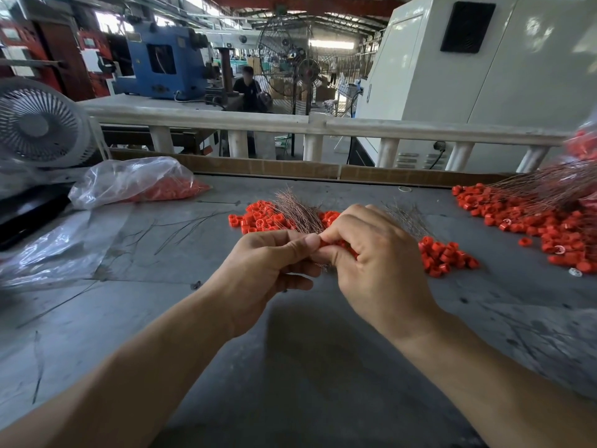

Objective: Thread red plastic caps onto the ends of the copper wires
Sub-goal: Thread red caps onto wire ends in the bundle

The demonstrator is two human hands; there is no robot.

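Hands: left hand (258, 263) grips copper wires (298, 211); right hand (374, 257) pinches a red cap (324, 243).
Bench (290, 350): loose caps (447, 255) beside them mid-bench, bigger pile (533, 224) at right edge.

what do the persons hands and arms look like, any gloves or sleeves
Both are bare. The left hand and right hand wear no gloves, and no rings or watch show. Both forearms are uncovered right to the frame's bottom edge, with no sleeve in view.
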